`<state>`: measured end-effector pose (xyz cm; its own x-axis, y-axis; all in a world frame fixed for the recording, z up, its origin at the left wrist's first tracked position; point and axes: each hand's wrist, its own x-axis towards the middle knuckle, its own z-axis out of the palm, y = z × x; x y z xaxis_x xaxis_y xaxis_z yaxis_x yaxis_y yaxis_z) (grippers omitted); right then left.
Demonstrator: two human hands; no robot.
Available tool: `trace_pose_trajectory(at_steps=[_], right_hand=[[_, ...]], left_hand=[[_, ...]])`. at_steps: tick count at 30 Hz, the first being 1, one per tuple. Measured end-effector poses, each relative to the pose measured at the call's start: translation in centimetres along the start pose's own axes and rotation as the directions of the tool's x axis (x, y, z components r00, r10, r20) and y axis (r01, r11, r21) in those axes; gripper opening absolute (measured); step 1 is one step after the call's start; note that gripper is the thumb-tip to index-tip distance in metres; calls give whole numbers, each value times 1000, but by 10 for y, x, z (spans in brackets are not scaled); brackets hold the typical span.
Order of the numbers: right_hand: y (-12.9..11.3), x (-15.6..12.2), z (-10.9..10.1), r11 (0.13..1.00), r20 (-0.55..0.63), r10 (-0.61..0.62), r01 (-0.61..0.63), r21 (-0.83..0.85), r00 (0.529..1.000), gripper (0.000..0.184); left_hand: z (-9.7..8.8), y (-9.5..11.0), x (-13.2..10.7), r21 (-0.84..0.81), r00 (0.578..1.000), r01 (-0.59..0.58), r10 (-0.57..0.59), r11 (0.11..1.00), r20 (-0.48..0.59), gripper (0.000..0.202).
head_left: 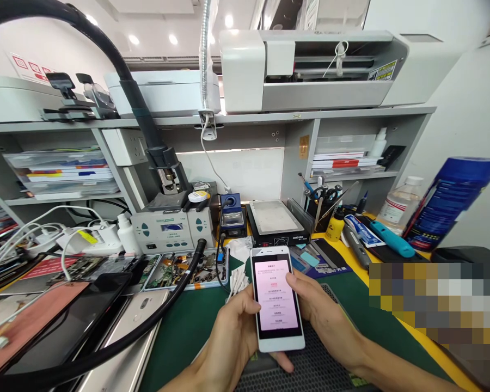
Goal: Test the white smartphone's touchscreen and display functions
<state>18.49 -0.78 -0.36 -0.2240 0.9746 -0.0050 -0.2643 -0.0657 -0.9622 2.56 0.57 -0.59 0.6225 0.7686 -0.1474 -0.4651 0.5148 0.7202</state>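
A white smartphone (276, 298) with a lit pink menu screen is held upright above the green mat (188, 326). My left hand (228, 340) wraps round its left edge and bottom, fingers closed under it. My right hand (322, 313) holds the right edge, with the thumb resting on the screen near the top right.
A soldering station (172, 227), a tray of small parts (185, 269) and a hot plate (277, 220) stand behind. A thick black hose (147, 326) curves across the left. Phones and panels (85, 321) lie at left; tools, bottles and a blue canister (449, 201) at right.
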Motion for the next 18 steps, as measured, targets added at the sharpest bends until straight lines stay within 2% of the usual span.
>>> trace_pose_trajectory(at_steps=[18], right_hand=[[-2, 0, 1, 1000, 11, -15, 15, -1, 1000, 33]], left_hand=[[-3, -2, 1, -7, 1000, 4, -4, 1000, 7, 36]])
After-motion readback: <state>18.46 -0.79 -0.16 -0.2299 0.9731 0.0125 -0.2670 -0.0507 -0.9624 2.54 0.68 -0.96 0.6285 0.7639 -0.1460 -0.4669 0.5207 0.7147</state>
